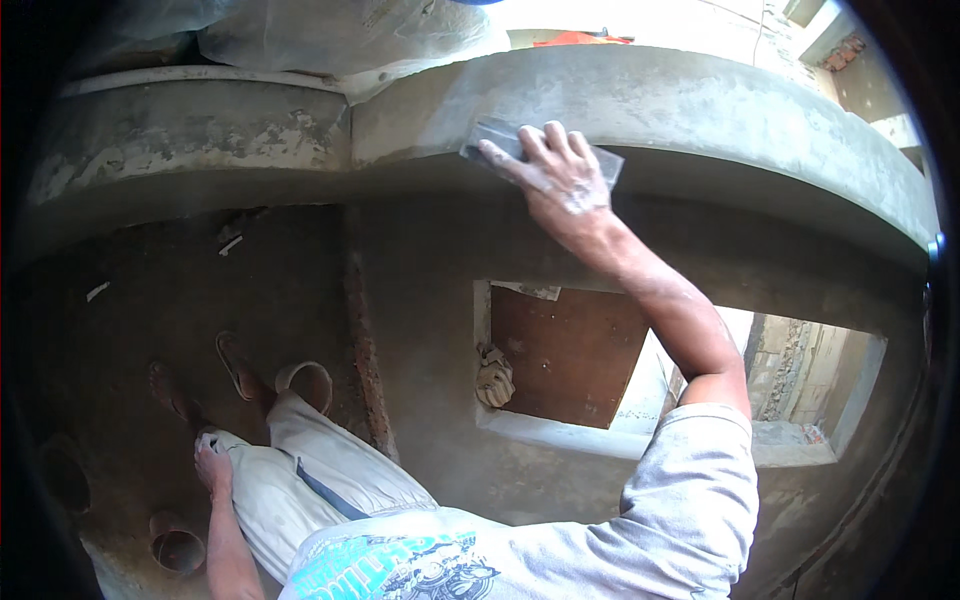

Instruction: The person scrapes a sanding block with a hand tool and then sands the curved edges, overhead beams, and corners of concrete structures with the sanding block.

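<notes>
The right hand was raised to the curved grey concrete ledge, its fingers closed around a flat grey plate. The thumb lay toward the plate's left end, the other fingers were bent over its face, and pale residue marked the back of the hand. The plate sat slightly tilted at the ledge's lower edge, just right of the vertical joint in the ledge; whether its whole face touched could not be told. The left hand was low at the lower left, against the pale trousers, its fingers curled; what they held, if anything, could not be made out. Below the ledge, a window opening held a brown board, with a crumpled beige bundle in its left corner. One round container stood beside the trouser leg and another near the left forearm. Translucent plastic sheeting lay beyond the ledge at the upper left.
</notes>
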Available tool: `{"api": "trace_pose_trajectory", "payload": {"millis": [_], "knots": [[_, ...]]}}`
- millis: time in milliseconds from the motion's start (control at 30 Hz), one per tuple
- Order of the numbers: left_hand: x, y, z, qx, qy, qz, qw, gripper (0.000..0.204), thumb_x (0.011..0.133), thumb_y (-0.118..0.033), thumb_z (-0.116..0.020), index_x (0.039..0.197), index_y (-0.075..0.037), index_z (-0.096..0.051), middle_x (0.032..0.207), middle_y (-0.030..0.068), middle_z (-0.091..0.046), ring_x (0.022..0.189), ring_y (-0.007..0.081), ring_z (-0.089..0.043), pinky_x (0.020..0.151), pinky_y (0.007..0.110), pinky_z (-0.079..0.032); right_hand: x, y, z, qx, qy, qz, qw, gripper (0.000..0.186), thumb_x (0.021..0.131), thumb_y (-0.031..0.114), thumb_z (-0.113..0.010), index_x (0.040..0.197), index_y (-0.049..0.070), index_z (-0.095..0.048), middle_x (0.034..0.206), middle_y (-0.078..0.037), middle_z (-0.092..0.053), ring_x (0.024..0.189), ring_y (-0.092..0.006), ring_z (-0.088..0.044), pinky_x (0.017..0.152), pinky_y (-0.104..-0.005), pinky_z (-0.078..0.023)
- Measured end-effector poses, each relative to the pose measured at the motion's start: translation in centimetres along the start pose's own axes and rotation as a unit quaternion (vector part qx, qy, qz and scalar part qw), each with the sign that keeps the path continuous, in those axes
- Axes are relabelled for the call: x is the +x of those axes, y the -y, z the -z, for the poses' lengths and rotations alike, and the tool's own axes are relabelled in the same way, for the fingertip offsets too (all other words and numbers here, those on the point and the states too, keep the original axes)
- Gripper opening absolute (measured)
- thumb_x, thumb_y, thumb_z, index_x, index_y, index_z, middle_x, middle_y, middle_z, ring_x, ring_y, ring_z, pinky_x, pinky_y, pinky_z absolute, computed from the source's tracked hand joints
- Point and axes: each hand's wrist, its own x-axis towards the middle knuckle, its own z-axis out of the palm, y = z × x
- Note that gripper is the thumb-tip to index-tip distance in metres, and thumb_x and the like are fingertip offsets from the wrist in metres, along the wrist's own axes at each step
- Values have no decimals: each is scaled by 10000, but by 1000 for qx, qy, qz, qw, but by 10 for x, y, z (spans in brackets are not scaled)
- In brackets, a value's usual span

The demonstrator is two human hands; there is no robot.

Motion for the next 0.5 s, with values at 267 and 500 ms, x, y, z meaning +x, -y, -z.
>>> {"api": "trace_pose_trajectory", "payload": {"millis": [267, 500], "knots": [[-4, 20, -16, 10, -44, 1, 999, 139, 920, -159, -575, 1016, -62, -604, 1122, 134, -602, 1013, 372, -603, 851, 498, -483, -3, -43, 33, -86, -31, -117, 989, 636, 784, 46, -599, 1359, 317, -563, 1093, -98, -551, 987, -280, -517, 810, -422, -447], [2, -5, -15, -14, -63, -14, 998, 125, 923, -142, -567, 1005, -48, -582, 1135, 144, -592, 1051, 381, -591, 863, 489, -486, 26, 30, -27, -49, -5, -14, 999, 624, 793, 143, -627, 1396, 277, -540, 1142, -88, -539, 1070, -278, -494, 873, -386, -425]]}}
